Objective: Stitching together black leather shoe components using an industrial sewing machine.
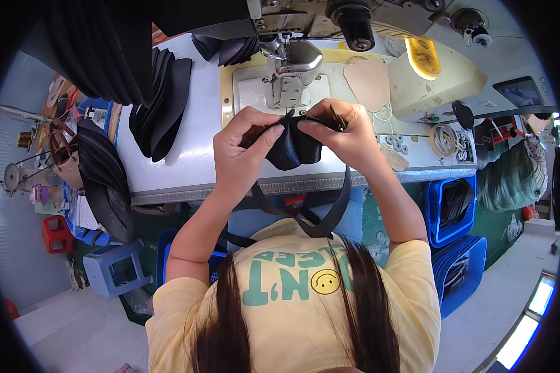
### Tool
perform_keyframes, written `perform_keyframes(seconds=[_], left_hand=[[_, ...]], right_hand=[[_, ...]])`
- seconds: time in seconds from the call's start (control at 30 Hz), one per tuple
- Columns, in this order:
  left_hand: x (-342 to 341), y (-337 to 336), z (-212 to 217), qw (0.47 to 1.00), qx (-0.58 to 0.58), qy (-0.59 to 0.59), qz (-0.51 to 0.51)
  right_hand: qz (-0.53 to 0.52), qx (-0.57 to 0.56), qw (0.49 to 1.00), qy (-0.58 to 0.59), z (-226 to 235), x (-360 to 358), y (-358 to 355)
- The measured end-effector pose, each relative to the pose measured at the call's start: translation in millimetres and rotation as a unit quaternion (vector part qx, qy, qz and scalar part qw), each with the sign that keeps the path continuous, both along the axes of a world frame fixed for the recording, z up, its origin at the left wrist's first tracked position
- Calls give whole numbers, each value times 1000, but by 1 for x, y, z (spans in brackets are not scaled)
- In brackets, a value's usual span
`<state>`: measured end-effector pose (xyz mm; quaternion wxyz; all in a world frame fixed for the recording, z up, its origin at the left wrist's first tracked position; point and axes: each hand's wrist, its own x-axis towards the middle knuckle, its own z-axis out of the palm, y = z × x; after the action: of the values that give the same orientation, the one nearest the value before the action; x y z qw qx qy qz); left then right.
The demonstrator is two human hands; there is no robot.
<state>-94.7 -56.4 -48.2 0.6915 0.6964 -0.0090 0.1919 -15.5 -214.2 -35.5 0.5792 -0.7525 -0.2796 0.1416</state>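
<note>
Both my hands hold up a black leather piece (284,152) just in front of the sewing machine's metal arm (303,57). My left hand (242,140) is closed, pinching the piece's left upper edge between thumb and fingers. On the other side my right hand (350,133) grips its right upper part, thumb on top. A thin dark pointed tool (336,117) shows at my right fingers; its kind is hard to tell. The leather folds into two rounded lobes that hang over the table's near edge. A black strap (330,221) loops down below, and its upper end is hidden.
Stacks of black leather panels (160,105) lie on the white table (199,137) at left. A beige piece (367,84), metal bobbins (399,144) and a tape roll (443,140) sit at right. Blue baskets (463,273) stand right below; a blue stool (115,268) is at left.
</note>
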Motion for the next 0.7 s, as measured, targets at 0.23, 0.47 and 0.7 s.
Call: perform_keyframes(seconds=[0.23,0.47,0.7], left_hand=[[4,12,2,988,134,-68,-36],[15,23,12,972,202,82,-82],[21,24,2,974,188,93,-89]], right_hand=[[24,53,995,82,-6,11,9],[99,-30,995,14,-1,10,6],[90,-51,994,19,-14,13,9]])
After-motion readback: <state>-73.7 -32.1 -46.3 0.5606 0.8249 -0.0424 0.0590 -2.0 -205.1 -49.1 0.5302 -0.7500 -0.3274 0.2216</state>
